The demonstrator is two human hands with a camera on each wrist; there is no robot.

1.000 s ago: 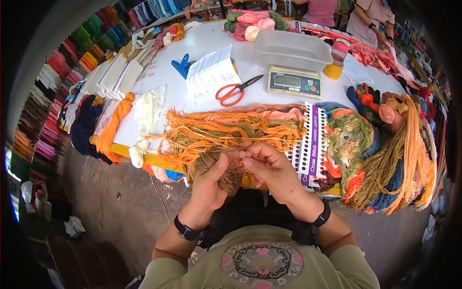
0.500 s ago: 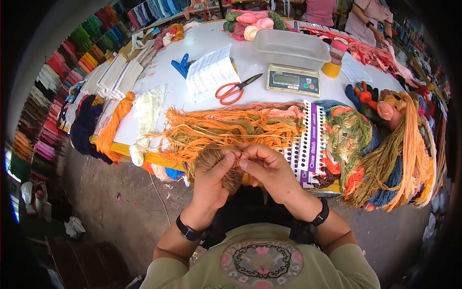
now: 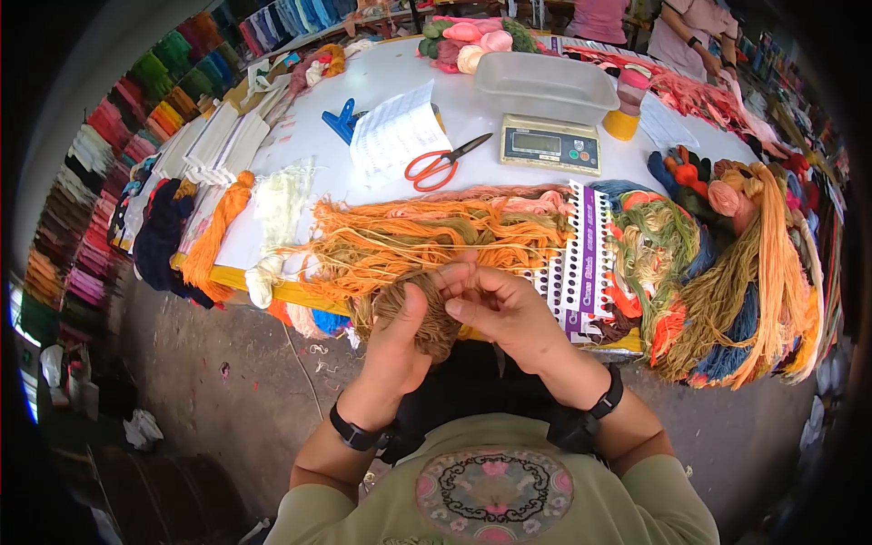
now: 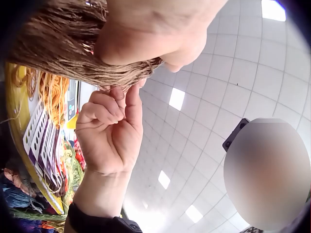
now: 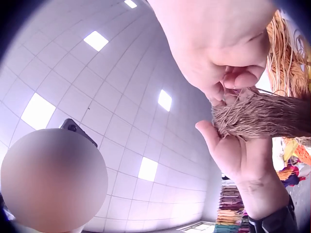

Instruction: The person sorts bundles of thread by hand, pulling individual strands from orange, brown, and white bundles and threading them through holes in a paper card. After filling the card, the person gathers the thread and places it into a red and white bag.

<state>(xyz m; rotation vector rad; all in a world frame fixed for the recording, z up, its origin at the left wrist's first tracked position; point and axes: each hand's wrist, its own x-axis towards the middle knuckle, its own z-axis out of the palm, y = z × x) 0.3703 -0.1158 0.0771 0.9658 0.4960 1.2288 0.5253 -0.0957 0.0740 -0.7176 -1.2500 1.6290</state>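
Observation:
A brown skein of thread (image 3: 438, 334) is gripped in my left hand (image 3: 398, 352), over the near edge of the table in the head view. The left thumb points up along the skein's side. At the skein's end, my right hand (image 3: 510, 320) has its thumb and index finger pinched together on the threads. In the left wrist view the right hand's other fingers are curled in. The right wrist view shows the looped end of the skein (image 5: 257, 116) between both hands. Just beyond the hands lies a pile of orange and olive threads (image 3: 391, 238).
White punched thread cards (image 3: 584, 259) lie right of the pile, then more mixed skeins (image 3: 654, 245). Red-handled scissors (image 3: 445, 163), a digital scale (image 3: 550, 145), a plastic tub (image 3: 545, 84) and a written sheet (image 3: 398, 133) sit farther back. Two people stand across the table.
My left thumb has lifted away from the right fingertips and now stands more upright. The right hand stays at the skein's end, its fingers shifted slightly. The skein moves little.

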